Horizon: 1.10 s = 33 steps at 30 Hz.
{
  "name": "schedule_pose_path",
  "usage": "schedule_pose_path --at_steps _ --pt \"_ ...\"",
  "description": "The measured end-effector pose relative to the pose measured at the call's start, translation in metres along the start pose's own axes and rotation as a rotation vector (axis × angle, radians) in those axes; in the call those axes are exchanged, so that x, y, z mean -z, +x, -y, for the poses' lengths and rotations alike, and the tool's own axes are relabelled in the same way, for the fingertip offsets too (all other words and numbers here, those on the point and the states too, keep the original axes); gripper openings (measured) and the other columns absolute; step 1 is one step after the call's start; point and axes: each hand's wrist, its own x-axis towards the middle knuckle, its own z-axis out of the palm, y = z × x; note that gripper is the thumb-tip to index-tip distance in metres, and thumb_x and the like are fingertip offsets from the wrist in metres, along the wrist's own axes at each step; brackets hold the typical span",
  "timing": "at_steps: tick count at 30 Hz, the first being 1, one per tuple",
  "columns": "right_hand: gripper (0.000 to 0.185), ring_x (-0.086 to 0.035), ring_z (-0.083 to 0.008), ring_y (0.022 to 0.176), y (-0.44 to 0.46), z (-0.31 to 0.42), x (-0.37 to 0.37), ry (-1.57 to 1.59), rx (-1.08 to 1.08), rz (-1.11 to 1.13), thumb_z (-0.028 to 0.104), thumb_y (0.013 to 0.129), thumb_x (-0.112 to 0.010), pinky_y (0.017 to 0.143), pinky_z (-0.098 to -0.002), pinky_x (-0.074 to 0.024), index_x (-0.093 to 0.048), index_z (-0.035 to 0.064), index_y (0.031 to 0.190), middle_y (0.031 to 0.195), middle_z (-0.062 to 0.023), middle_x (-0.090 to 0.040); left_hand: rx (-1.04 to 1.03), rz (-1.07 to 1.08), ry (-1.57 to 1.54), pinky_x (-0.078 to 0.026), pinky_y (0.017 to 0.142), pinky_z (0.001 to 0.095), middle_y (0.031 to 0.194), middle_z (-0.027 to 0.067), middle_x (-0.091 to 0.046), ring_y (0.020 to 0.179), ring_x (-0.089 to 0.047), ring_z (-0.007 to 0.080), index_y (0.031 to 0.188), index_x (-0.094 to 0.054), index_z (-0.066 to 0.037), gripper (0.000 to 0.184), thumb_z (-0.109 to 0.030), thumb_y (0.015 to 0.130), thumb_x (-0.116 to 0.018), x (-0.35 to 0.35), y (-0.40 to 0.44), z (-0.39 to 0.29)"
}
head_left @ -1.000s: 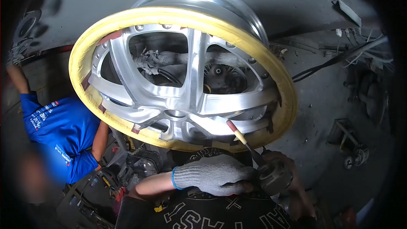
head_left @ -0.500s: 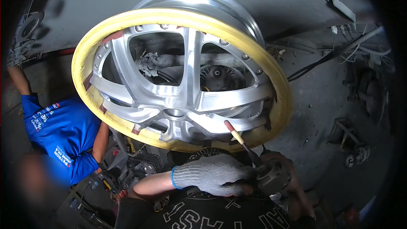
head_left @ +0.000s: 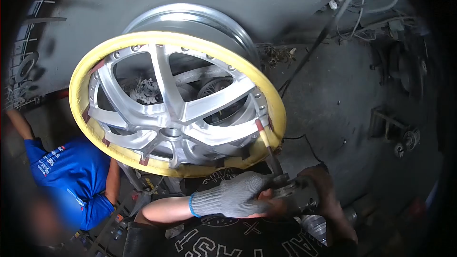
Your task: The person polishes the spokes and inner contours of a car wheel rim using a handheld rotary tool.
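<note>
A silver alloy wheel, its outer lip wrapped in yellow tape, stands tilted in front of me. My left hand, in a grey knit glove with a blue cuff, is closed around the front of a dark die grinder. My bare right hand grips the grinder's body from the other side; its fingers are partly hidden. A long shaft with a yellow and red tip reaches up from the tool to a spoke end near the lower right rim. I cannot tell whether the tip touches metal.
A person in a blue shirt is at the left, one arm stretched out. Tools and clutter lie beside them. A pole with cables runs across the upper right. A metal frame lies on the floor at the right.
In view, the wheel has shifted left and its spokes have turned. The grinder's tip has gone from the lower spoke face to the spoke end by the right rim. Both hands keep their hold.
</note>
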Motion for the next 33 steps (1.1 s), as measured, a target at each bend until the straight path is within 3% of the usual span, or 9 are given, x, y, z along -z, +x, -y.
schedule_pose_path --at_steps 8,9,11,17,20,23,26,31,33 --pt "0.077 -0.063 -0.0427 0.096 -0.012 0.000 -0.002 -0.200 -0.014 0.008 0.023 0.055 -0.086 0.083 -0.0498 -0.0510 -0.053 -0.0025 0.121 0.108 -0.0211 -0.062 -0.098 -0.226 -0.217 -0.057 0.070 0.0404 0.086 0.0110 -0.071 0.079 -0.069 0.0238 0.125 -0.060 0.000 0.052 -0.045 0.100 -0.052 -0.036 0.025 0.047" --pt "0.078 -0.063 -0.0426 0.096 -0.011 0.001 -0.003 -0.234 -0.017 0.000 0.022 0.055 -0.085 0.083 -0.0498 -0.0510 -0.053 -0.0024 0.122 0.109 -0.0214 -0.062 0.018 0.226 -1.070 -0.057 0.070 0.0411 0.088 0.0119 -0.071 0.080 -0.069 0.0249 0.125 -0.060 0.000 0.050 -0.042 0.100 -0.053 -0.037 0.031 0.071" --pt "0.079 -0.063 -0.0425 0.097 -0.010 0.000 -0.003 -0.268 -0.018 -0.007 0.021 0.055 -0.085 0.083 -0.0498 -0.0510 -0.052 -0.0023 0.123 0.110 -0.0217 -0.061 0.152 0.721 -1.897 -0.057 0.070 0.0418 0.090 0.0128 -0.072 0.080 -0.069 0.0259 0.126 -0.060 0.001 0.048 -0.039 0.100 -0.054 -0.043 0.035 0.107" --pt "0.077 -0.063 -0.0423 0.096 -0.003 -0.005 -0.003 -0.267 0.003 -0.007 0.021 0.054 -0.085 0.083 -0.0485 -0.0517 -0.054 -0.0026 0.121 0.108 -0.0212 -0.062 0.261 0.248 -1.965 -0.052 0.061 0.0242 0.119 0.0313 -0.050 0.089 -0.058 0.0298 0.133 -0.044 0.007 0.058 -0.043 0.104 -0.037 -0.064 0.020 0.133" --pt "0.075 -0.064 -0.0420 0.094 0.003 -0.001 -0.003 -0.280 0.015 -0.022 0.021 0.055 -0.085 0.082 -0.0476 -0.0524 -0.054 -0.0027 0.120 0.106 -0.0213 -0.062 0.002 0.071 -0.963 -0.055 0.063 0.0263 0.108 0.0166 -0.063 0.079 -0.064 0.0195 0.140 -0.046 -0.002 0.051 -0.039 0.104 -0.046 -0.030 0.016 0.037" --pt "0.075 -0.064 -0.0420 0.094 0.004 0.000 -0.005 -0.248 0.032 -0.030 0.020 0.055 -0.085 0.082 -0.0473 -0.0529 -0.055 -0.0022 0.119 0.105 -0.0214 -0.063 -0.055 0.206 -1.583 -0.053 0.061 0.0249 0.102 0.0117 -0.064 0.079 -0.063 0.0164 0.132 -0.053 -0.003 0.041 -0.034 0.104 -0.049 -0.037 0.016 0.053" --pt "0.076 -0.064 -0.0418 0.093 0.007 0.011 -0.004 -0.243 0.011 0.003 0.019 0.054 -0.086 0.082 -0.0476 -0.0528 -0.054 -0.0023 0.120 0.105 -0.0215 -0.063 0.017 0.418 -1.747 -0.045 0.057 0.0213 0.097 0.0048 -0.064 0.077 -0.060 0.0111 0.122 -0.061 -0.004 0.031 -0.028 0.103 -0.056 -0.031 0.009 0.048" --pt "0.074 -0.063 -0.0406 0.088 0.007 0.022 -0.013 -0.238 0.018 0.014 0.017 0.056 -0.085 0.078 -0.0478 -0.0524 -0.052 -0.0027 0.120 0.100 -0.0202 -0.062 0.070 -0.079 -0.972 -0.046 0.053 0.0194 0.095 0.0060 -0.064 0.071 -0.060 0.0118 0.120 -0.062 -0.003 0.034 -0.032 0.103 -0.054 -0.034 -0.013 0.030" --pt "0.069 -0.063 -0.0400 0.087 0.009 0.028 -0.017 -0.246 0.012 0.016 0.016 0.058 -0.084 0.077 -0.0469 -0.0524 -0.053 -0.0027 0.117 0.098 -0.0199 -0.061 0.091 -0.105 -0.992 -0.045 0.053 0.0183 0.092 0.0062 -0.063 0.069 -0.060 0.0114 0.116 -0.061 -0.001 0.034 -0.032 0.103 -0.053 -0.038 -0.019 0.035"
